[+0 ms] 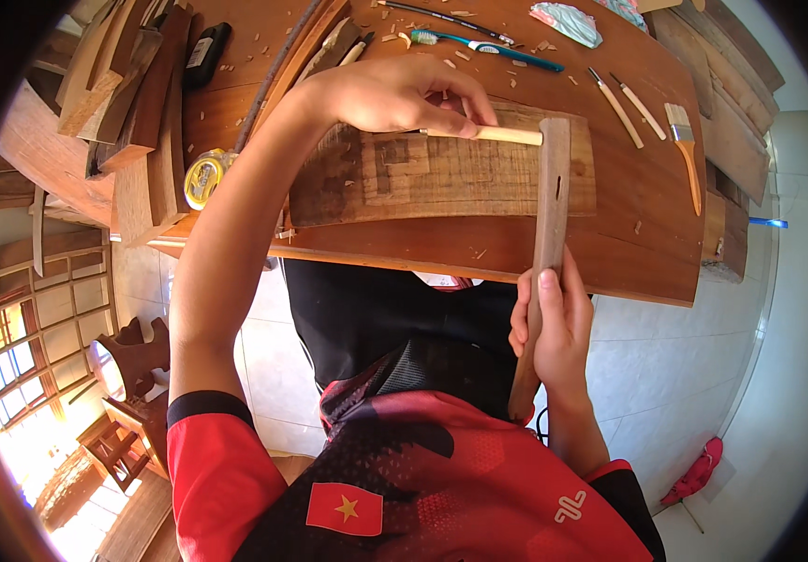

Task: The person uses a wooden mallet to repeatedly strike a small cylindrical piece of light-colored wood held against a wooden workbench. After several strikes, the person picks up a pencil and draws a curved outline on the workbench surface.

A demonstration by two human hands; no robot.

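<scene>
Pale round wooden handle (507, 136), pinched in left hand (413, 96), runs left-right; at its right end, brown wooden bar (550, 211), near-far, gripped by right hand (558, 323).

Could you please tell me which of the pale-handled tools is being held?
The pale-handled tool in the left hand, its handle end beside the wooden bar; the two tools near the brush lie on the table, with no hand on them.

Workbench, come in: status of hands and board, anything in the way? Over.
Left hand pinching pale wooden handle over board. Right hand gripping wooden bar, far end at the handle's butt. Paintbrush, toothbrush off the board.
</scene>
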